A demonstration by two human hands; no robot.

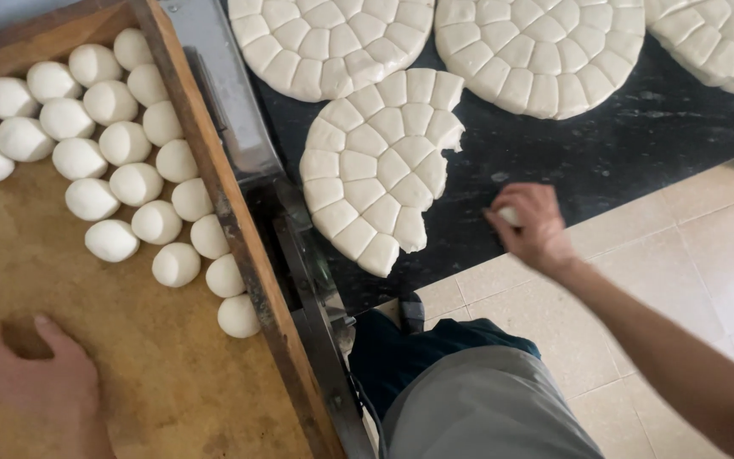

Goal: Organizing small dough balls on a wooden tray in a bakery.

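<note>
Dough pieces lie in two places. The right hand point(535, 228) is closed around a small dough piece point(510, 216) over the black counter point(639, 144), near its front edge and just beside the cut dough disc point(375, 166), which has a part missing. The left hand point(36, 378) rests flat, fingers together, on the bare floor of the wooden tray point(163, 374) near its front edge, holding nothing. Round dough balls point(112, 144) fill the tray's far left corner in rows.

Head view, steeply downward, close.
</note>
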